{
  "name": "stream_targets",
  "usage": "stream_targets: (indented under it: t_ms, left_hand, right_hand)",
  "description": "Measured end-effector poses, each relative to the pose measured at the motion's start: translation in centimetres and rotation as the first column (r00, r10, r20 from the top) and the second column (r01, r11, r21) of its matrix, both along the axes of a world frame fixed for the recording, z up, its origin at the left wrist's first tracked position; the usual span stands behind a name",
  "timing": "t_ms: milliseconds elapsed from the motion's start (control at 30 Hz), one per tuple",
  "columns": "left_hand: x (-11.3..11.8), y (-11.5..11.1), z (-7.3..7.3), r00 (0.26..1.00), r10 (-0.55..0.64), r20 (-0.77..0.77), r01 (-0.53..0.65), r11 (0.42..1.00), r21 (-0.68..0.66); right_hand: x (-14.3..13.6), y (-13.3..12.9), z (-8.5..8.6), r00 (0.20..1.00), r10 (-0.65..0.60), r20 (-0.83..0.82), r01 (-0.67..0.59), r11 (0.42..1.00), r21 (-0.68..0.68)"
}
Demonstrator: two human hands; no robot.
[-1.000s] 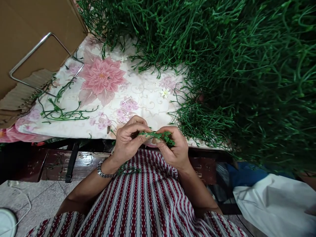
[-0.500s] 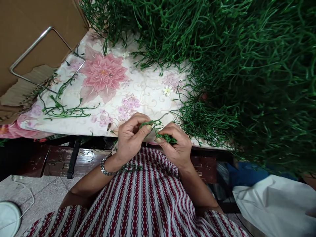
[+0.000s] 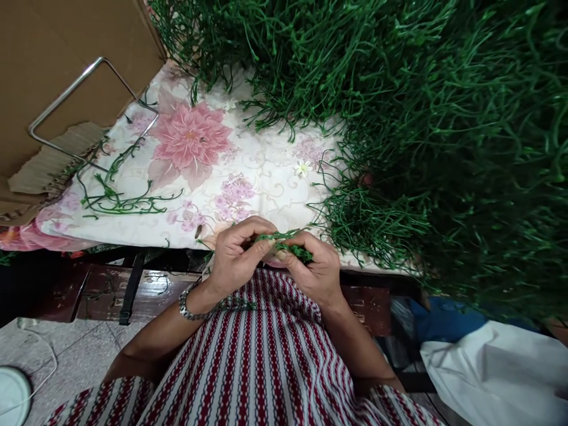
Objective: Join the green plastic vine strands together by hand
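Thin green plastic-looking stems with small knobbed tips run between my two hands at the table's front edge. My left hand pinches them between thumb and index finger. My right hand is closed on a small bunch of green stems, whose tips show inside its curled fingers. The two thumbs nearly meet. How many stems each hand holds is hidden by the fingers. Just right of my right hand, a large heap of the same green stems covers that side of the table.
Several loose stems lie at the left of the flowered tablecloth. A bent metal wire frame leans by a cardboard box. White cloth or sacking sits at lower right, and a round white lid at lower left.
My hands have come closer together, and the stems between them now lie lower and flatter across both thumbs. The view has shifted slightly.
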State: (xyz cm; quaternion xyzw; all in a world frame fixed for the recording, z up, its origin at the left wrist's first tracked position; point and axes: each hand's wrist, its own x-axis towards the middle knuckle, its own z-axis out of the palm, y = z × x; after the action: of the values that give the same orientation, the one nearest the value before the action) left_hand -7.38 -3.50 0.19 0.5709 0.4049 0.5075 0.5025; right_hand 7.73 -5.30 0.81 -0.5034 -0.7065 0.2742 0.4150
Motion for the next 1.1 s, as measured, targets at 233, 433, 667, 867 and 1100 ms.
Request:
stream_targets:
  t_ms: [233,433,667,867,1100]
  left_hand:
    - [-0.5,0.2,-0.3,0.993,-0.116,0.005,0.114,0.987,0.117]
    - [-1.0,0.2,-0.8,0.976,-0.212,0.057,0.201,0.968,0.152]
    - [-1.0,0.2,-0.9,0.975,-0.202,0.093,0.196,0.978,0.071]
    - [-0.8,0.2,-0.5,0.969,-0.221,0.114,0.224,0.975,-0.015]
    - [-0.4,-0.2,0.4,0.924,-0.154,0.35,0.292,0.875,-0.387]
  right_hand:
    - [0.1,0.1,-0.1,1.0,-0.001,-0.028,0.0,0.999,-0.034]
    - [-0.1,0.0,-0.1,0.992,0.071,-0.104,-0.08,0.993,-0.085]
    - [0.1,0.0,0.0,0.991,0.083,-0.108,-0.098,0.986,-0.136]
    - [0.7,0.0,-0.3,0.982,0.181,-0.054,-0.184,0.981,-0.055]
    - [1.1,0.3,-0.1,0.989,0.13,0.065,-0.135,0.988,0.071]
